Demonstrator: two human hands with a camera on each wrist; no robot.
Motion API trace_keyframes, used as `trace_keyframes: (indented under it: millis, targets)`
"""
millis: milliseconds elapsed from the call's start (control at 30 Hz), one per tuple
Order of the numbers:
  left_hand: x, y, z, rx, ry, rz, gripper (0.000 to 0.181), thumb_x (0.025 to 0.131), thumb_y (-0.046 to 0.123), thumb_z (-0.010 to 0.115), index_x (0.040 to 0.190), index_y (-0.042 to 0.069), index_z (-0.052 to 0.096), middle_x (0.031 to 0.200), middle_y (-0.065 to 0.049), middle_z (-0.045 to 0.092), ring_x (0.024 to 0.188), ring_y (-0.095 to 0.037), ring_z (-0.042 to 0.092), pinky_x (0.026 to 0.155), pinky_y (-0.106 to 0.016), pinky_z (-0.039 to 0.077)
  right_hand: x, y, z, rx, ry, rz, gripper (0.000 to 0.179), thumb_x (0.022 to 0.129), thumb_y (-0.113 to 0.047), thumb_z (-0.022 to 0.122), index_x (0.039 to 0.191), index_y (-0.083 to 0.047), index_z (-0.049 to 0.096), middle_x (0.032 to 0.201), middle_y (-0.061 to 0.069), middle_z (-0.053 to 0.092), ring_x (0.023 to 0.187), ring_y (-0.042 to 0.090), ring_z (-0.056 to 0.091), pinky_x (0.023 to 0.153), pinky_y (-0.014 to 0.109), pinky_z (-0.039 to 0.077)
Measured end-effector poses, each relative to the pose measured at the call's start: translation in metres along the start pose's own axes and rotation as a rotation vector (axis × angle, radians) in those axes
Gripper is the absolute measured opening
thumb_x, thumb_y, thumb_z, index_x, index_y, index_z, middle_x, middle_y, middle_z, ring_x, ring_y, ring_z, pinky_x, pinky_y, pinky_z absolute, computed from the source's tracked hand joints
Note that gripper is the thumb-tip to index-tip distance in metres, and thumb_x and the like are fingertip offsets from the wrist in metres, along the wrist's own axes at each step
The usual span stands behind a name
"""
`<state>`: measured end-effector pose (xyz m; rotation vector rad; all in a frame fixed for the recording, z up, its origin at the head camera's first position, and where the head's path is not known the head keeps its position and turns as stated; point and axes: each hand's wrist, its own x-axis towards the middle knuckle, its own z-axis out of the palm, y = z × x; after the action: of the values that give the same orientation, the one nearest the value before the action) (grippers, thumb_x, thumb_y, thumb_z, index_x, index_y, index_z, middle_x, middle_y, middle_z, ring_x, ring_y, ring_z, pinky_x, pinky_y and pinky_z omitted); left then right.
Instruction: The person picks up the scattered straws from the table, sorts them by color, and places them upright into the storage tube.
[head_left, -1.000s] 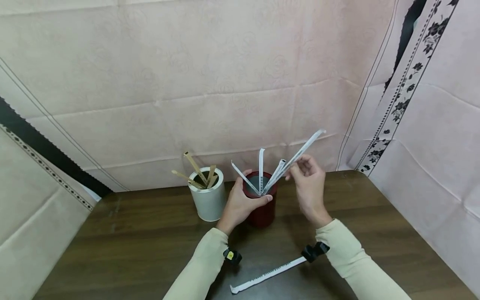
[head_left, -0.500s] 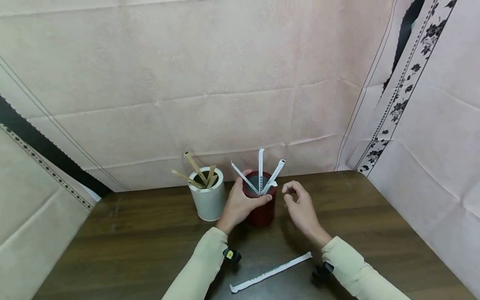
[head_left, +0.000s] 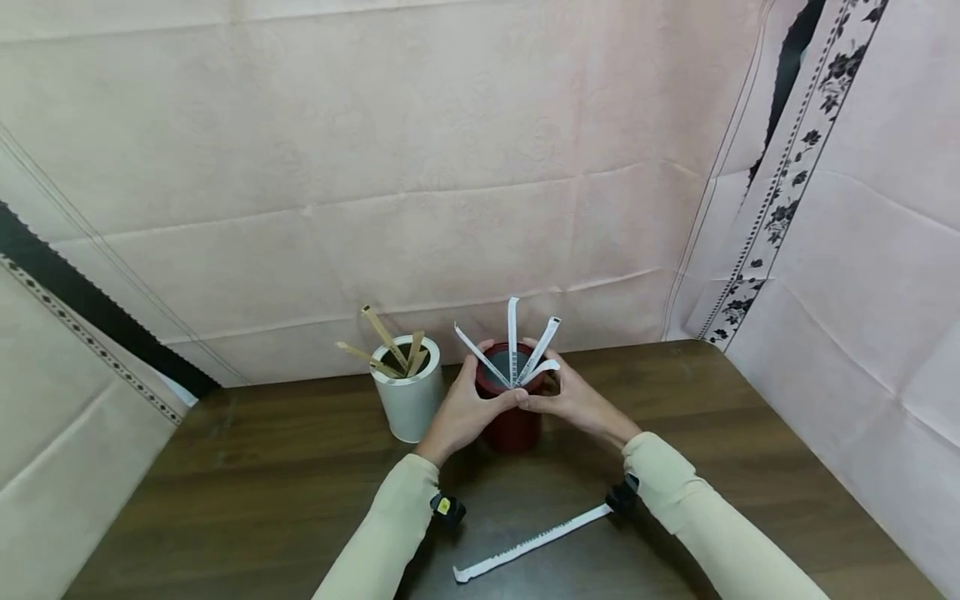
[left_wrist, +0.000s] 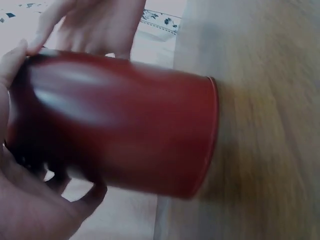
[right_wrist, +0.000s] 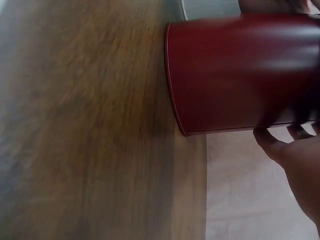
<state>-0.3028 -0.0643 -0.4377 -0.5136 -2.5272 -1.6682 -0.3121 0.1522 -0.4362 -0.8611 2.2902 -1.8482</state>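
A dark red cylindrical container [head_left: 513, 432] stands on the wooden table, holding several slim white printed sticks [head_left: 512, 333] that fan out above its rim. My left hand [head_left: 463, 410] grips it around the upper left side, thumb across the front. From the right, my right hand [head_left: 577, 402] holds the same upper part, and the two thumbs meet at the front rim. Close up in the left wrist view, the smooth red wall of the container [left_wrist: 125, 120] shows between both hands. In the right wrist view, fingers [right_wrist: 272, 145] curl under its side.
A white container [head_left: 412, 408] with several tan sticks [head_left: 384, 333] stands just left of the red one. One loose white stick [head_left: 528, 546] lies on the table [head_left: 247, 500] in front, its right end by the right wrist's camera. Pale cloth [head_left: 450, 167] hangs behind.
My right hand lets go of a long white stick, which now sits low in the red container, and comes onto the container's right side. The left hand keeps its grip.
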Motion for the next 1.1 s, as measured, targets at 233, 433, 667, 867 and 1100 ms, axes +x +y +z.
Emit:
trace_keyframes:
  millis: [233, 433, 667, 867, 1100]
  targets:
    - [-0.002, -0.003, -0.003, 0.040, -0.062, 0.043, 0.082, 0.090, 0.062, 0.061, 0.156, 0.033, 0.022, 0.152, -0.002, 0.042, 0.136, -0.023, 0.044, 0.109, -0.057, 0.035, 0.007, 0.010, 0.010, -0.044, 0.048, -0.034, 0.078, 0.090, -0.023, 0.075, 0.153, -0.030, 0.030, 0.137, 0.008, 0.051, 0.120, 0.027, 0.051, 0.099, 0.045, 0.042]
    - [-0.016, 0.020, -0.008, 0.137, -0.068, -0.059, 0.082, 0.099, 0.066, 0.037, 0.160, 0.018, 0.012, 0.159, -0.009, 0.031, 0.143, -0.025, 0.034, 0.114, -0.053, 0.030, 0.010, 0.004, 0.011, -0.139, 0.132, -0.102, 0.072, 0.084, -0.021, 0.081, 0.146, -0.019, 0.045, 0.140, 0.006, 0.050, 0.121, 0.026, 0.049, 0.099, 0.049, 0.041]
    - [-0.066, 0.052, -0.013, 0.423, -0.278, -0.125, 0.061, 0.093, 0.060, 0.058, 0.126, 0.010, 0.064, 0.099, 0.002, 0.071, 0.086, -0.012, 0.067, 0.073, -0.036, 0.054, 0.006, -0.024, 0.008, -0.203, 0.119, -0.159, 0.072, 0.084, -0.014, 0.080, 0.145, -0.004, 0.044, 0.146, 0.015, 0.044, 0.125, 0.029, 0.049, 0.102, 0.051, 0.042]
    - [-0.088, 0.050, 0.019, 0.358, -0.494, -0.080, 0.019, 0.088, 0.032, 0.076, 0.098, 0.016, 0.075, 0.074, 0.013, 0.064, 0.065, -0.001, 0.058, 0.060, -0.024, 0.048, 0.008, -0.026, 0.005, -0.188, 0.124, -0.167, 0.072, 0.084, -0.014, 0.080, 0.146, -0.004, 0.043, 0.147, 0.014, 0.044, 0.128, 0.031, 0.047, 0.105, 0.053, 0.039]
    - [-0.101, 0.038, 0.048, 0.607, -0.536, -0.013, 0.018, 0.082, 0.031, 0.083, 0.093, 0.020, 0.075, 0.061, 0.021, 0.058, 0.058, 0.003, 0.053, 0.055, -0.025, 0.045, 0.007, -0.019, 0.008, -0.125, 0.106, -0.138, 0.071, 0.085, -0.015, 0.080, 0.146, -0.008, 0.043, 0.147, 0.011, 0.044, 0.123, 0.029, 0.051, 0.100, 0.043, 0.043]
